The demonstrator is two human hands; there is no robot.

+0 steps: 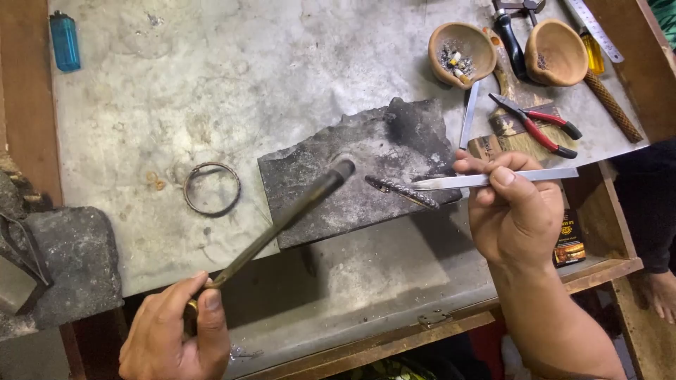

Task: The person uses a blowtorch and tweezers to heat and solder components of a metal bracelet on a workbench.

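My left hand [176, 331] grips the handle of a long dark torch [296, 207], whose nozzle points up-right over a charred grey soldering block [331, 176]. No flame shows at the nozzle. My right hand [514, 211] holds steel tweezers [486, 179], their tips touching a thin twisted metal piece [401, 191] that lies on the block. A round metal bangle [212, 188] rests on the metal-covered bench [211, 84], left of the block.
At the back right stand two small clay bowls [461, 51] [556, 51], red-handled pliers [542, 127], a brush, a file and a ruler. A blue lighter [64, 41] lies far left. A dark stone slab [67, 264] sits at the left edge.
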